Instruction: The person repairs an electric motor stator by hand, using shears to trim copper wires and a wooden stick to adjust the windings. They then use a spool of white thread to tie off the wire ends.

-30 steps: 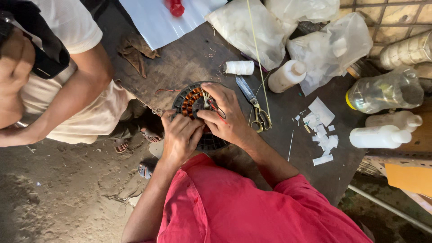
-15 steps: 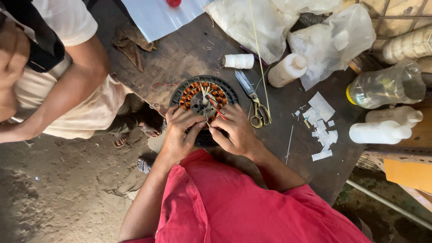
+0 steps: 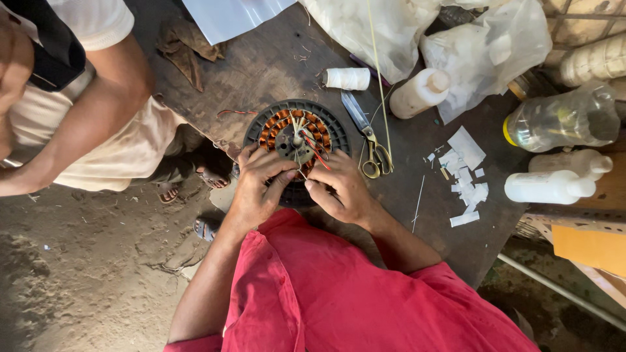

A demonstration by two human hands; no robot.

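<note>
Both hands are on the fan stator (image 3: 295, 140), the round dark one with copper coils ringed around a metal hub, sitting at the near edge of the wooden table (image 3: 261, 65). Left hand (image 3: 257, 189) is curled over the stator's near rim with the fingers pressed down on it, so it's gripping the stator itself. Right hand (image 3: 342, 189) looks pinched on the thin wire leads (image 3: 312, 146) (red and pale ones) coming off the hub, though I can't tell for sure how tight that pinch is.

For this kind of fiddly lead work I'd say keep the left hand clamping the stator flat so it doesn't spin, and pull the leads gently along the coil gap rather than up, since that enamel scrapes easily.

Coils look orange-brown, evenly spaced, and the outer ring is ribbed black.

Just right of the stator: scissors (image 3: 368, 140). Beyond it, a white thread spool (image 3: 347, 78) and a white squeeze bottle (image 3: 420, 92). Paper scraps (image 3: 464, 169) lie further right.
</note>
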